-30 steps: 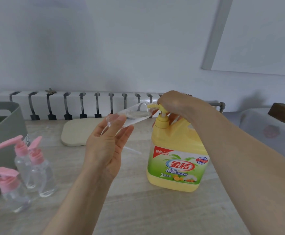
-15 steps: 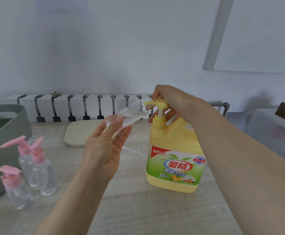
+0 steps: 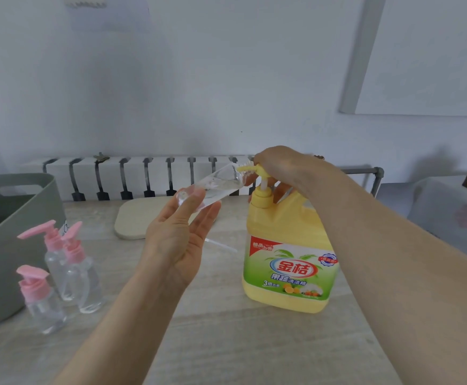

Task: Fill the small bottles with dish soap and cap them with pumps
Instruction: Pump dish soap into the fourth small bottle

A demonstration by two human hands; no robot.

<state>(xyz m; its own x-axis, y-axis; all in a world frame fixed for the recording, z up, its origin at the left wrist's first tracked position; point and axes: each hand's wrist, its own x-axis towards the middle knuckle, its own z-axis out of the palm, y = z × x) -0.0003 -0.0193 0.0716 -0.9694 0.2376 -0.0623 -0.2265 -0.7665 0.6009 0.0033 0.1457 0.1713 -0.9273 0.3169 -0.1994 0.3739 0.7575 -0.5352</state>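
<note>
Your left hand [image 3: 177, 240] grips the small bottle [image 3: 215, 184] at its base, between thumb and fingers. The bottle is clear and uncapped. It is tilted, with the mouth raised towards the right and meeting the yellow nozzle [image 3: 245, 168] of the dish soap jug [image 3: 288, 259]. How much it holds cannot be told through the clear wall.

Your right hand [image 3: 282, 168] is curled over the pump head [image 3: 260, 169] of the jug, fingers wrapped beneath it. A short length of white stem [image 3: 264, 182] shows between the pump head and the yellow collar. The jug stands upright on the tabletop [image 3: 226, 343], just right of centre, with its green and red label facing you. Its yellow wall is opaque, so the soap level does not show.

Three capped bottles stand upright close together at the left of the tabletop, each clear with a pink pump: the rear bottle [image 3: 57, 262], the middle bottle [image 3: 85, 279] touching it, and the front bottle [image 3: 42, 301] just beside them. Whether they hold liquid cannot be told.

A grey bin [image 3: 18, 218] stands at the left edge, directly behind these bottles; its interior is in shadow. A beige mat [image 3: 135, 218] lies flat behind your left hand. A thin white tube [image 3: 221, 244] lies on the tabletop between your left hand and the jug.
</note>
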